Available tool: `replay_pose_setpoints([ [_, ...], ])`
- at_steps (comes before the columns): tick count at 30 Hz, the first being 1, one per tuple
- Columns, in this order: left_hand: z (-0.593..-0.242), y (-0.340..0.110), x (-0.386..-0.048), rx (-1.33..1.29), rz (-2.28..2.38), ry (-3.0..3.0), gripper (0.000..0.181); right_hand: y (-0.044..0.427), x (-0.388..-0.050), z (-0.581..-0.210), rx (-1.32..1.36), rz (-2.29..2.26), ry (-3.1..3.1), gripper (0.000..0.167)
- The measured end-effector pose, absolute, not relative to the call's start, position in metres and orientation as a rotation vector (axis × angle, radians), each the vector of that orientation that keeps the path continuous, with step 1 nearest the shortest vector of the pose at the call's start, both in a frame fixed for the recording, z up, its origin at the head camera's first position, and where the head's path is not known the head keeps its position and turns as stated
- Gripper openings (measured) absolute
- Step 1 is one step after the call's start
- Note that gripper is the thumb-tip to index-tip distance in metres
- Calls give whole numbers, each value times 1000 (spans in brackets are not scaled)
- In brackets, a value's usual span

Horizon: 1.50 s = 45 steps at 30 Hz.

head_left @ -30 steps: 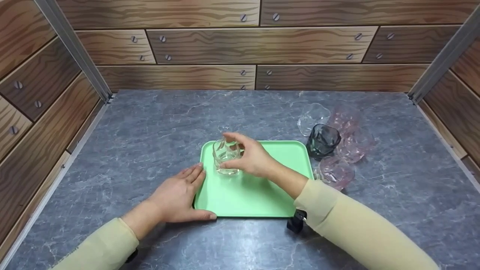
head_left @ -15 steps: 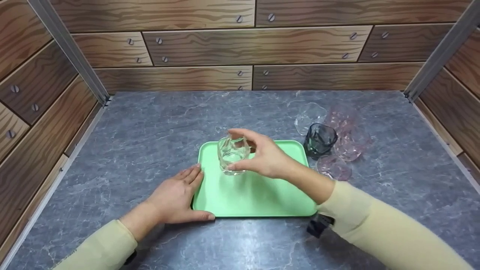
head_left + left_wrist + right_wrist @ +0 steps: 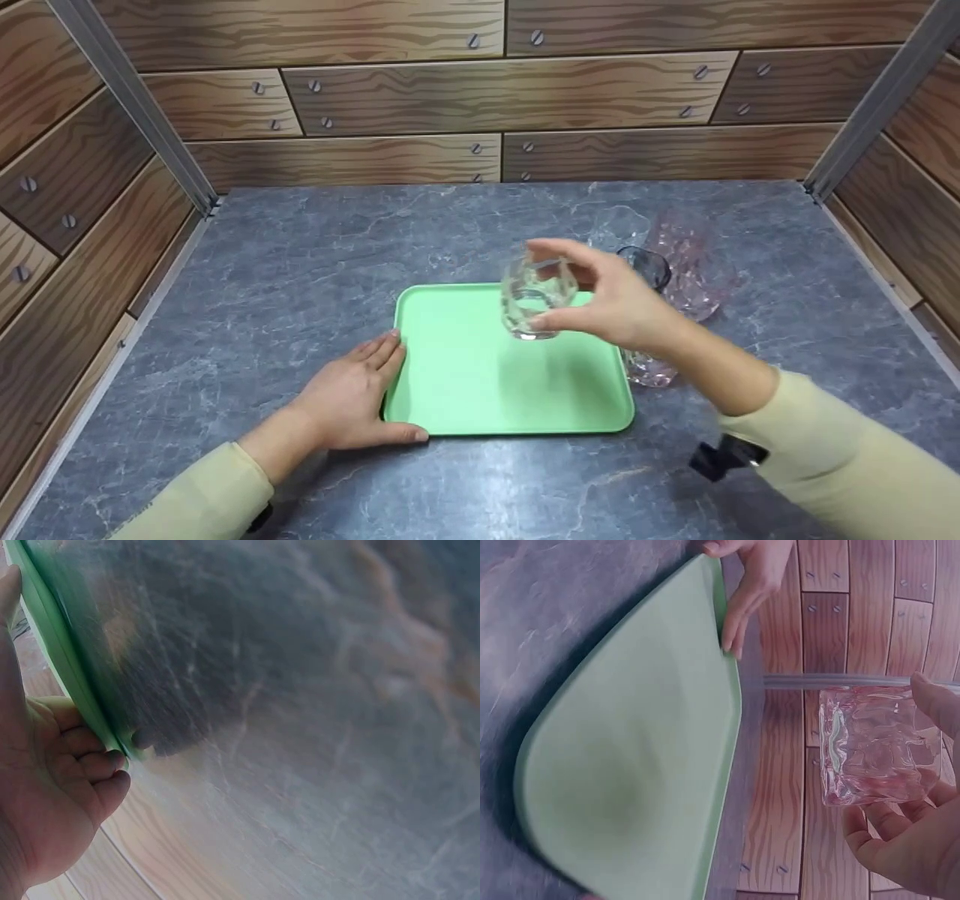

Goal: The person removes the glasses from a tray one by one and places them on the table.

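Note:
My right hand [image 3: 619, 304] grips a clear drinking glass [image 3: 536, 311] between thumb and fingers. The glass is upright, raised above the right part of a light green tray [image 3: 457, 375]. In the right wrist view the same glass [image 3: 881, 746] lies sideways across the picture, apart from the tray. My left hand [image 3: 349, 397] rests at the tray's near left corner, fingers against the left edge and thumb along the front edge. From the left wrist view, fingertips [image 3: 112, 765] touch the green rim. Nothing stands on the tray.
Right of the tray are a dark grey glass [image 3: 649, 262], pink glasses [image 3: 694, 277], another pink glass [image 3: 651, 370] by the tray edge, and a faint clear glass [image 3: 619, 225] behind. My right hand partly hides them. Wood-patterned walls enclose the grey marbled table [image 3: 300, 247].
My right hand has lifted the clear glass off the tray's left part and carried it to the right. The left hand and the tray have stayed in place.

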State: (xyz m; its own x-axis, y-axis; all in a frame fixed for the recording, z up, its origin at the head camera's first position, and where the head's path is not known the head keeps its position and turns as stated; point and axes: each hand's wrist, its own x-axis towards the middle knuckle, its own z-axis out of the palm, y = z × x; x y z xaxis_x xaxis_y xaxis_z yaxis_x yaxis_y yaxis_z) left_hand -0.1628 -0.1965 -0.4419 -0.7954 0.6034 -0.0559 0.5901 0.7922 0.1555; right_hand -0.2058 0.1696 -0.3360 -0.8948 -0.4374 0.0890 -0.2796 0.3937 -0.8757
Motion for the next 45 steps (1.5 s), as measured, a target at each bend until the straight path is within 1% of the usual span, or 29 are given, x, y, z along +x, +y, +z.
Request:
replay_pose_setpoints([
  [9,-440,-197,-163,948,199,2864,127,214,-196,-327,-579,-1474,2576,93],
  [17,-440,-197,-163,952,199,2862,127,255,-188,-325,-588,-1446,2691,91],
  [27,-441,-197,-163,964,194,2879,127,288,-186,-328,-581,-1427,2779,89],
  [32,-442,-197,-163,949,193,2876,127,301,-186,-331,-525,-1375,2812,89],
  [39,-441,-197,-162,946,183,2871,128,320,-184,-334,-380,-1347,2833,87],
  [45,-440,-196,-163,942,177,2867,128,340,-187,-339,-326,-1341,2860,86],
])
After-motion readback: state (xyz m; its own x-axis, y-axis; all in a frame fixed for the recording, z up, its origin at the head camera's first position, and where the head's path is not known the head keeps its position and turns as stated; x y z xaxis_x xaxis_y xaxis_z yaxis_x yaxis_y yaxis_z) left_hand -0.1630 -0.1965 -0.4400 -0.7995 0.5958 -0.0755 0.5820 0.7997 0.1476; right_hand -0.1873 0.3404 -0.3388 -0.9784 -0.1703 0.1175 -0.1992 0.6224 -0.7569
